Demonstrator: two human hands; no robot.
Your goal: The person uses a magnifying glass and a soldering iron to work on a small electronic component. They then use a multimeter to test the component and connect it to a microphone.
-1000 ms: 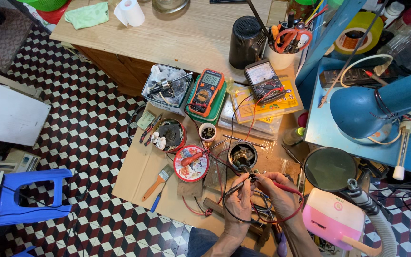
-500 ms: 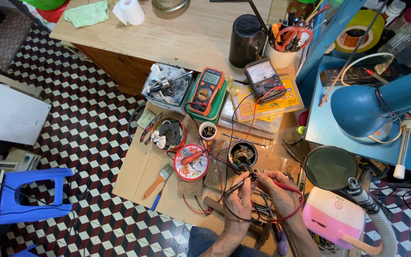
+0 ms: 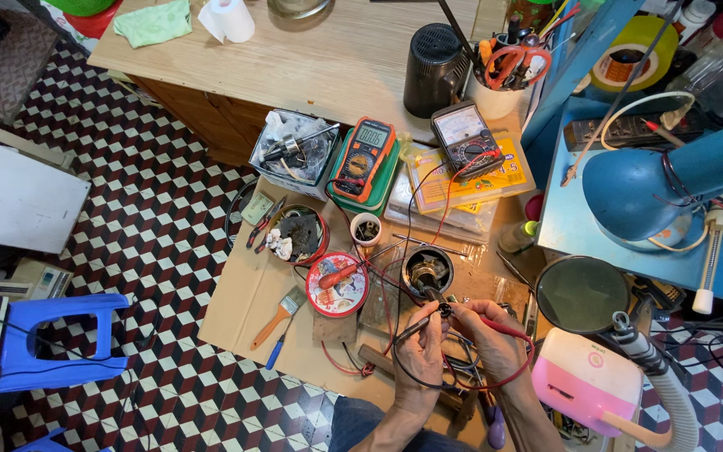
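— Left hand [image 3: 418, 356]?
— Pinching black probe [image 3: 416, 327], tip at small part [image 3: 444, 310] just below round motor housing [image 3: 427, 272].
— Right hand [image 3: 489, 341]?
— Gripping red probe [image 3: 495, 327], meeting same part.

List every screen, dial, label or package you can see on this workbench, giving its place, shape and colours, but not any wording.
Digital multimeter: bench centre, upright rectangle, orange case, grey screen.
Analogue multimeter: to its right, dark box, pale dial face.
Yellow printed packet: under the analogue multimeter, flat, yellow with red print.
Round tin lid: left of the hands, red rim, white picture label.
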